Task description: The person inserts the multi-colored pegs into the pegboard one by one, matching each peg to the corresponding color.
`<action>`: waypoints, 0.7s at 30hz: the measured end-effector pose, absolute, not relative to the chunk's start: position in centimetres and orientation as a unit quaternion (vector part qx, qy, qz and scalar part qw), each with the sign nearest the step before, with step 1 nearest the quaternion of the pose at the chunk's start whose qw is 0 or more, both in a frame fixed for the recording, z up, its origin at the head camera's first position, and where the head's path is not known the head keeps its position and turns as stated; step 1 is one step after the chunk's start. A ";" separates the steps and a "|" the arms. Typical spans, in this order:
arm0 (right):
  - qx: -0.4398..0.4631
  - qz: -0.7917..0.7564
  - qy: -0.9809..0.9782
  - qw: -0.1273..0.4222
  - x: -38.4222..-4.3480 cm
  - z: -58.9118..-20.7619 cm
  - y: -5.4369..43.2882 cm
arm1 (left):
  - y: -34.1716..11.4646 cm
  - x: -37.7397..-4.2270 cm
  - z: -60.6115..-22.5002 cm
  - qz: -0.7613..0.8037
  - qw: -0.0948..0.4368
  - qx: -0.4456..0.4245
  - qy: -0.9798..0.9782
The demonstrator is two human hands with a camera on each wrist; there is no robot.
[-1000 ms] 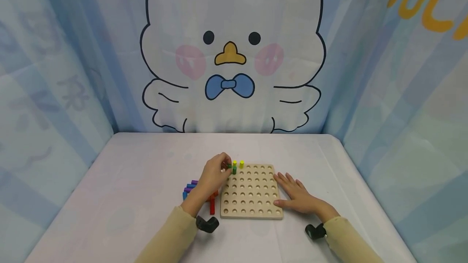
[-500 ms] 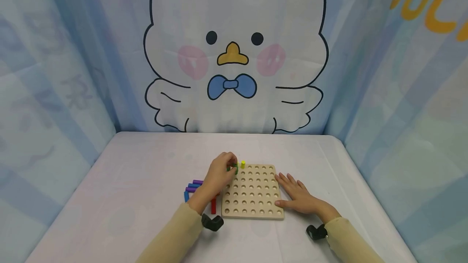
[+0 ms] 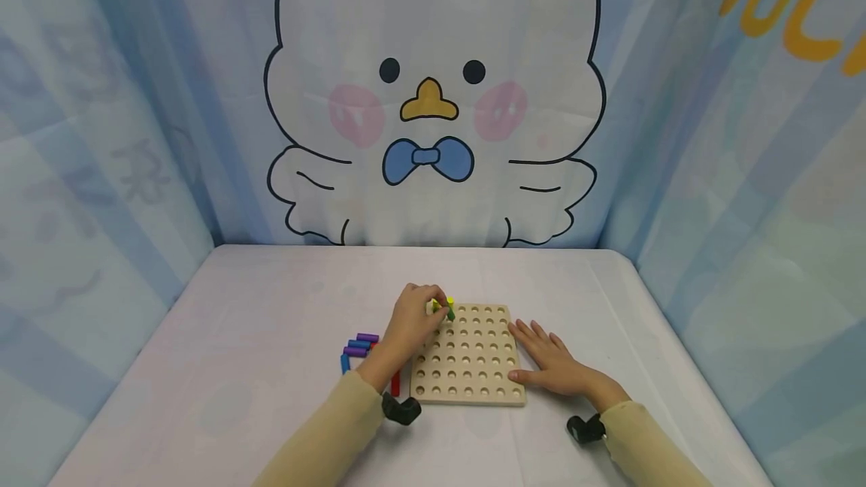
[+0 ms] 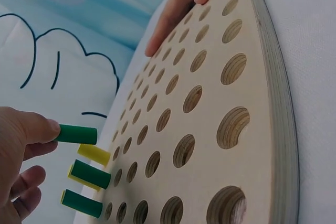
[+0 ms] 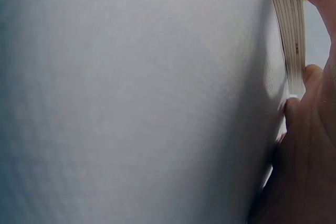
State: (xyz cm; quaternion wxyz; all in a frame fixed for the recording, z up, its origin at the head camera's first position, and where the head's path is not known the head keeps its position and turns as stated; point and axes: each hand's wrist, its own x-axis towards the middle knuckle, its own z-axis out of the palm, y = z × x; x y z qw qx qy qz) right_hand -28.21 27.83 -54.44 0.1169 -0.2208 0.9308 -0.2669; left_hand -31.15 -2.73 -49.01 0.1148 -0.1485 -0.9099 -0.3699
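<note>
My left hand (image 3: 411,319) pinches a green peg (image 4: 77,134) between thumb and fingertip, over the far left part of a wooden pegboard (image 3: 467,359) with rows of round holes. In the left wrist view, two more green pegs, a nearer one (image 4: 81,203) and a farther one (image 4: 92,174), stand in holes beside the held peg. A yellow peg (image 4: 95,154) stands behind them, and other yellow shows past the green ones. My right hand (image 3: 551,363) lies with fingers spread at the board's right edge, its fingertips and thumb touching the rim.
Left of the board lie loose pegs: a purple one (image 3: 355,352), a blue one (image 3: 345,364) and a red one (image 3: 395,383), among several others partly hidden by my left forearm. A white cloth covers the table (image 3: 271,367). A printed curtain (image 3: 433,209) stands behind.
My left hand has moved slightly right along the board's far edge, carrying the green peg from the left corner to the third hole or so. The right hand has stayed in place.
</note>
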 end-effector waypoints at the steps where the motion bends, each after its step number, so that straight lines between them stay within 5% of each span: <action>1: -0.218 -0.262 0.933 0.119 -28.2 -54.5 27.8 | -2.7 -31.2 -49.1 -0.365 0.117 -0.147 -0.912; 21: -0.222 -0.263 0.929 0.135 -27.7 -52.7 27.2 | -2.2 -31.6 -50.2 -0.277 0.149 -0.148 -0.938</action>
